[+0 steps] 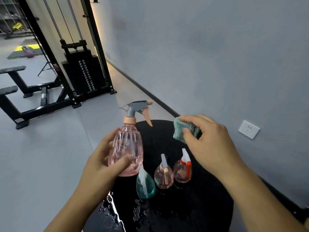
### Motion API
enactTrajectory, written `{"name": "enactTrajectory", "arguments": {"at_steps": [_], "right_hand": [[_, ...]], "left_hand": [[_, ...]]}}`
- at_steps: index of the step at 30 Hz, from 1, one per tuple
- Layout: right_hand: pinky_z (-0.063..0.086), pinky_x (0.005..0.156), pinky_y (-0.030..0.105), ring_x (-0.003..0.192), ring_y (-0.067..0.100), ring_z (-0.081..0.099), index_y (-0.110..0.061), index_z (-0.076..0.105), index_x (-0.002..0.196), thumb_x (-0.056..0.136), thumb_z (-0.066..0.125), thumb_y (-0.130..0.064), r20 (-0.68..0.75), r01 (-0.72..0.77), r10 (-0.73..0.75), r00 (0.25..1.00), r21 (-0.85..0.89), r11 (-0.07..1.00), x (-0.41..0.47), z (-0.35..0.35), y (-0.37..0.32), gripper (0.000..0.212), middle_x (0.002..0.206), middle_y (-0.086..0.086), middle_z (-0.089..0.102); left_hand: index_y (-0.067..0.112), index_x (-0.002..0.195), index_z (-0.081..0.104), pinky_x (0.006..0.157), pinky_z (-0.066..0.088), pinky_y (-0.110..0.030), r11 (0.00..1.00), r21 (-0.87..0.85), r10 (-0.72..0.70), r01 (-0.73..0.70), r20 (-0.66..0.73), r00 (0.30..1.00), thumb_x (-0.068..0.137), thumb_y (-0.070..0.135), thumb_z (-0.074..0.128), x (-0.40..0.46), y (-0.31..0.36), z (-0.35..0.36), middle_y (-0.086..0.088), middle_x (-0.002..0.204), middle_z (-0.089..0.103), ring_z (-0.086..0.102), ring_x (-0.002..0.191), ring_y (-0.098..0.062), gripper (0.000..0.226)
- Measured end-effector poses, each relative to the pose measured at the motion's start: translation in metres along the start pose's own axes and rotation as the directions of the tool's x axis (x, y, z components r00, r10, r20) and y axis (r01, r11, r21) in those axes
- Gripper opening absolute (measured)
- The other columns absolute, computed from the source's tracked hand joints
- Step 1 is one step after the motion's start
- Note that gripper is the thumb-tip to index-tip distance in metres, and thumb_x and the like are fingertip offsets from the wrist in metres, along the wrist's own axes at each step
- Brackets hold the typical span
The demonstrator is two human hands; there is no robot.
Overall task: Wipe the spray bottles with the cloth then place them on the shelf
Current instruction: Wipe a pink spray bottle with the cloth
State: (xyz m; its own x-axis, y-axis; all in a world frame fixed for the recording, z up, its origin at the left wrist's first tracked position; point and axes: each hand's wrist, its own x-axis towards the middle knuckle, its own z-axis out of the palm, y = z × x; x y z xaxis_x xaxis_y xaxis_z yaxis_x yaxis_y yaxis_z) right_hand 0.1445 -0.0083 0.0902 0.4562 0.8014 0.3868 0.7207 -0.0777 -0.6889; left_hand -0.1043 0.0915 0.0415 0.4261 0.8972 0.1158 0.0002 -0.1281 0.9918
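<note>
Gripping pink bottle [127, 148], left hand [102, 161]; right hand [212, 144] half-hides cloth [180, 129].

The round black table [192, 215] runs off the bottom edge.

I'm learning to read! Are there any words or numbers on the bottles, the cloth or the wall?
No words or numbers can be read anywhere.
Pink bottle in the left hand: plain, no label.
Three small bottles on the table: no labels.
Cloth in the right hand: no writing.
Wall socket: blank.
</note>
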Motion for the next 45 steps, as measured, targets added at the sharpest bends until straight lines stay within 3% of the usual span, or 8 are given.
{"name": "enactTrajectory", "arguments": {"at_steps": [4,7,15,18,31,35,39,45], "right_hand": [[0.047,0.086,0.002,0.103,-0.014,0.058,-0.033,0.073,0.123,0.099,0.064,-0.014,0.009,0.037,-0.037,0.999,0.032,0.999,-0.002,0.005,-0.006,0.032,0.114,-0.026,0.064],[0.043,0.085,-0.001,0.104,-0.016,0.056,-0.031,0.074,0.121,0.098,0.064,-0.012,0.016,0.053,-0.054,0.998,0.044,0.998,-0.002,0.009,-0.006,0.032,0.115,-0.025,0.065],[0.043,0.07,0.001,0.075,-0.007,0.062,-0.035,0.076,0.119,0.096,0.069,-0.016,0.026,0.004,-0.007,1.0,0.131,0.991,-0.001,0.012,-0.004,0.031,0.109,-0.032,0.065],[0.047,0.065,0.007,0.057,0.005,0.059,-0.037,0.076,0.118,0.096,0.069,-0.018,0.04,-0.013,0.007,0.999,0.14,0.99,-0.001,0.013,-0.004,0.031,0.109,-0.034,0.065],[0.059,0.076,0.019,0.084,0.011,0.069,-0.042,0.074,0.119,0.096,0.068,-0.024,0.066,-0.05,0.041,0.997,0.145,0.988,0.003,0.015,-0.006,0.03,0.11,-0.036,0.064],[0.051,0.061,0.014,0.057,0.019,0.061,-0.045,0.073,0.117,0.095,0.069,-0.026,0.081,-0.075,0.062,0.995,0.17,0.983,0.003,0.018,-0.006,0.029,0.111,-0.028,0.068],[0.053,0.072,0.019,0.066,0.001,0.064,-0.043,0.074,0.117,0.095,0.07,-0.023,0.068,-0.068,0.056,0.996,0.185,0.98,0.004,0.018,-0.008,0.03,0.111,-0.028,0.068],[0.043,0.053,0.009,0.046,0.008,0.049,-0.043,0.075,0.116,0.095,0.071,-0.025,0.059,-0.075,0.066,0.996,0.178,0.981,0.005,0.018,-0.004,0.028,0.076,-0.037,0.061]], "left_hand": [[0.027,0.131,0.068,0.068,0.064,-0.048,0.898,-0.385,-0.225,0.212,0.012,0.974,0.075,0.028,0.065,0.004,0.006,0.004,-0.016,0.12,0.075,0.078,0.092,-0.037,0.057],[0.015,0.135,0.069,0.069,0.063,-0.047,0.81,-0.475,-0.309,0.344,0.153,0.939,0.072,0.046,0.078,0.001,0.01,0.005,-0.027,0.127,0.07,0.072,0.096,-0.039,0.071],[0.013,0.132,0.068,0.076,0.065,-0.052,0.755,-0.492,-0.374,0.433,0.219,0.901,0.039,0.043,0.105,-0.001,0.016,0.013,-0.029,0.129,0.069,0.074,0.107,-0.049,0.105],[0.014,0.129,0.071,0.086,0.062,-0.057,0.746,-0.52,-0.377,0.415,0.184,0.908,0.043,0.043,0.104,0.0,0.017,0.014,-0.027,0.132,0.069,0.072,0.112,-0.048,0.096],[0.012,0.119,0.08,0.074,0.057,-0.039,0.643,-0.641,-0.405,0.419,0.179,0.896,0.085,0.045,0.067,-0.001,0.017,0.008,-0.023,0.123,0.071,0.064,0.111,-0.043,0.049],[0.001,0.12,0.077,0.085,0.048,-0.046,0.637,-0.66,-0.374,0.398,0.187,0.908,0.082,0.039,0.06,-0.001,0.019,0.006,-0.025,0.121,0.074,0.07,0.099,-0.046,0.056],[0.0,0.121,0.075,0.076,0.054,-0.045,0.639,-0.669,-0.347,0.38,0.191,0.918,0.085,0.04,0.06,-0.003,0.024,0.008,-0.024,0.114,0.072,0.071,0.089,-0.045,0.057],[0.011,0.118,0.079,0.068,0.057,-0.044,0.616,-0.649,-0.412,0.446,0.217,0.885,0.092,0.045,0.056,-0.005,0.023,0.012,-0.026,0.12,0.074,0.072,0.098,-0.047,0.048]]}}
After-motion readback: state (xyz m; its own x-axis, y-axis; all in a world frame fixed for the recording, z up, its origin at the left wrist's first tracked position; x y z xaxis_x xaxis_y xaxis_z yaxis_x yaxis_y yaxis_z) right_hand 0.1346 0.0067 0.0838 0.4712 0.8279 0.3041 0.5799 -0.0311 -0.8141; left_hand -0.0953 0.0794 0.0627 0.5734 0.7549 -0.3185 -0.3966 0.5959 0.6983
